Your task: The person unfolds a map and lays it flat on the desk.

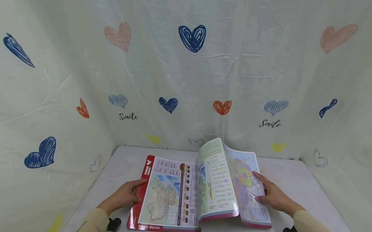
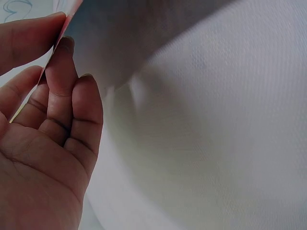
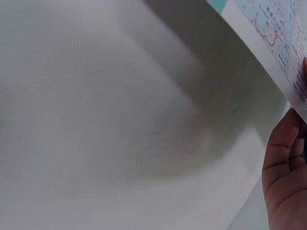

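Note:
An atlas (image 1: pixel 164 202) lies open, with a red-bordered map page on its left and a coloured map page (image 1: pixel 245 182) on its right. Between them a group of pages (image 1: pixel 217 183) stands up and curves over. My left hand (image 1: pixel 122 197) pinches the left edge, thumb on top; in the left wrist view the fingers (image 2: pixel 61 91) curl under it. At the right edge, my right hand (image 1: pixel 277 196) grips the other side, its thumb on the map page. From the right wrist view, fingers (image 3: pixel 283 139) show beneath the lifted page edge (image 3: pixel 259 52).
The atlas is on a white-covered table (image 1: pixel 286 170). Behind it and at both sides hangs a pale curtain (image 1: pixel 184 75) printed with hearts and the word "Smile". Dark objects (image 1: pixel 114 224) sit by both wrists.

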`<state>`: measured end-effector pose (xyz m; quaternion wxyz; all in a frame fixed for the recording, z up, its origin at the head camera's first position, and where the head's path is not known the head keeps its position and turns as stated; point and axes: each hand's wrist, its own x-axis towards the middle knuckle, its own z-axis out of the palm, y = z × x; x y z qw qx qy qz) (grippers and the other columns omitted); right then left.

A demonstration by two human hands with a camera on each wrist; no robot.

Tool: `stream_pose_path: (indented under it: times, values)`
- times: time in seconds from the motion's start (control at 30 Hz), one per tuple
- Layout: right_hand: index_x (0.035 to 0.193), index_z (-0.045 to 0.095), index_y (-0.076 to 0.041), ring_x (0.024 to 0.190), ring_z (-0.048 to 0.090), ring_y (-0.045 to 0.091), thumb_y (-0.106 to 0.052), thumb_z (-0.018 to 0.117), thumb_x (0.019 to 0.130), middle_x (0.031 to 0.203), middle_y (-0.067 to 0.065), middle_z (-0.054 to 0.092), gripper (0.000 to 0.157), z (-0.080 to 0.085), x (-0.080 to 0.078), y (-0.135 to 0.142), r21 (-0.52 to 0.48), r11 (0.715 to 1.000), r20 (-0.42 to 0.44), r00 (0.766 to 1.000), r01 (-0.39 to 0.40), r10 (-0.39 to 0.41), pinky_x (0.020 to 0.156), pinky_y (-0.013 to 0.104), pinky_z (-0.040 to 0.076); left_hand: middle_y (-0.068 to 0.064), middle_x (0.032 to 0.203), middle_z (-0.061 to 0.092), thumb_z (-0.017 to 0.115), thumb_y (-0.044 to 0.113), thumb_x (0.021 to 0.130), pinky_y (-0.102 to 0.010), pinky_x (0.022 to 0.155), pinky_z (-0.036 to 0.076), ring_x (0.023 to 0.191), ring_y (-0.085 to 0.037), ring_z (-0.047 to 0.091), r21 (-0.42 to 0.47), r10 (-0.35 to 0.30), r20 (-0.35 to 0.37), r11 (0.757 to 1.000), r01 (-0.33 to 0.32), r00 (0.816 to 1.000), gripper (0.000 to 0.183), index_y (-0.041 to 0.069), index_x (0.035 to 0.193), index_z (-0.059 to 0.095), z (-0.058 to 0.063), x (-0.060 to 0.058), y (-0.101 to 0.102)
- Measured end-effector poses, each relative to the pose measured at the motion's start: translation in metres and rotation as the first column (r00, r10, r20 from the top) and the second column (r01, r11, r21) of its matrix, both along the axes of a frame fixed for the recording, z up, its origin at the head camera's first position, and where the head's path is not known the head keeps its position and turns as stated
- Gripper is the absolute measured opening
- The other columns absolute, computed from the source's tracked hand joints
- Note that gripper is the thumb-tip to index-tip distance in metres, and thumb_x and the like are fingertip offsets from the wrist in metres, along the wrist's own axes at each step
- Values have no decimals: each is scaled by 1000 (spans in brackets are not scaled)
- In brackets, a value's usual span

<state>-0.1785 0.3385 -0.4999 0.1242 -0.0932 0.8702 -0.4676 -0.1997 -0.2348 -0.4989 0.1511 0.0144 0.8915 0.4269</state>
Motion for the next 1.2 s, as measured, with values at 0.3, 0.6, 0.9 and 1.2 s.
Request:
stream_pose_path:
  times: [0.3, 0.6, 0.9, 1.2]
  values:
    - [157, 18, -2, 88, 63, 26, 3, 77, 79, 112, 22, 63, 98, 5, 3, 7, 48, 998, -9, 999, 47, -47, 69, 31, 53, -7, 96, 55, 76, -7, 74, -35, 64, 50, 85, -23, 51, -8, 0, -3, 1000, 0, 1000, 73, 8, 142, 55, 3, 2, -4]
    - [157, 22, -4, 88, 61, 23, 1, 79, 78, 113, 19, 63, 97, 9, 5, 13, 128, 985, -13, 994, 113, -112, 71, 31, 52, -8, 102, 56, 76, -5, 75, -35, 65, 52, 89, -24, 52, -21, 19, 8, 1000, -19, 1000, 73, 8, 143, 54, 3, 2, -12]
    - [157, 24, -6, 90, 61, 23, -2, 81, 77, 120, 25, 61, 98, 9, 9, 26, 207, 967, -44, 989, 148, -141, 73, 33, 51, -8, 103, 57, 75, -5, 77, -36, 65, 54, 89, -24, 53, -15, 31, 13, 999, -31, 999, 73, 7, 144, 53, 4, 3, -18]
    - [156, 24, -3, 91, 60, 22, -3, 80, 76, 122, 26, 60, 98, 10, 11, 40, 247, 959, -66, 990, 138, -126, 75, 32, 49, -9, 103, 57, 75, -7, 76, -36, 66, 54, 89, -24, 53, -29, 36, 19, 999, -35, 999, 73, 6, 144, 52, 2, 3, -22]
